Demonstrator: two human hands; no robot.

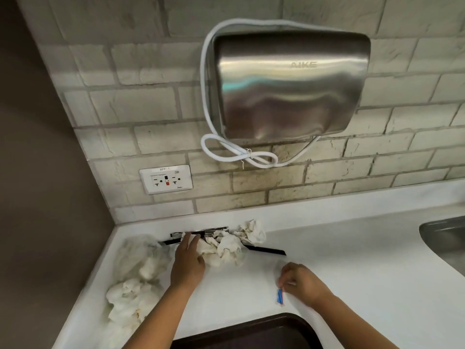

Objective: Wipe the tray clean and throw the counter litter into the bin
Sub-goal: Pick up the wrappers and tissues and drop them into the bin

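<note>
wall (141, 102): pale brick, far side; brown panel on left
dryer (289, 84): steel, on wall, white cord (241, 154) looped under it
desk (352, 260): white, runs left to right
sink (445, 238): steel, far right edge, partly in view
tray (254, 332): dark brown, near edge centre, only its far rim shows
tissues (226, 248): crumpled white, far centre of desk, over a black strip (269, 250)
bag (143, 258): clear plastic with tissue wads, left of desk
outlet (166, 179): white, on wall, left of dryer
left hand (187, 263): fingers straight, reaching into tissues, touching them; holds nothing I can see
right hand (299, 280): fingers curled, pinching blue wrapper (280, 296) at its top, right of tray
</note>
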